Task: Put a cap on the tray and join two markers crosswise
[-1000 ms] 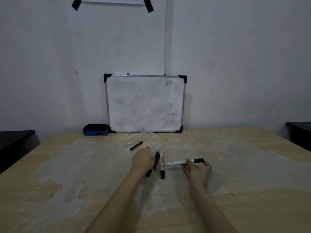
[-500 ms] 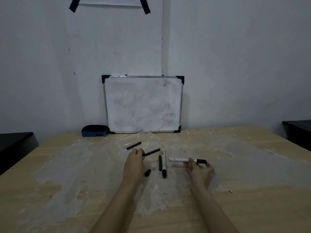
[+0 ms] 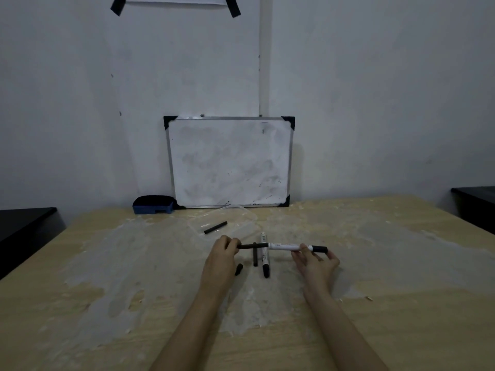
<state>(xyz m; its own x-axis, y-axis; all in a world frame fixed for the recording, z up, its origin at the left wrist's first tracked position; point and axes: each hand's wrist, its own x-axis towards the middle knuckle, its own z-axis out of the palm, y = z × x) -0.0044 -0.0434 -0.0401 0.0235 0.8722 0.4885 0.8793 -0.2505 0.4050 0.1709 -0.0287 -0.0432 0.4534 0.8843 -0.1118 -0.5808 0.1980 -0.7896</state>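
My left hand [image 3: 223, 254] pinches a thin black stick [image 3: 253, 246] and holds it level, its free end meeting the open end of a white marker [image 3: 285, 247]. My right hand [image 3: 316, 263] pinches that white marker near its black end cap [image 3: 320, 249]. Both are held just above the wooden table [image 3: 401, 303]. Under them lie a second white marker [image 3: 264, 254] with a black cap, another black stick [image 3: 255, 258] and a small black cap [image 3: 238, 269].
A clear plastic tray [image 3: 241, 218] behind my hands holds one more black stick [image 3: 215, 227]. A whiteboard [image 3: 230, 162] leans on the wall, with a blue eraser [image 3: 154, 204] to its left. Dark furniture stands at both sides of the table.
My left hand lifted a black stick from the table and brought it to the right. Its tip now meets the end of the marker in my right hand.
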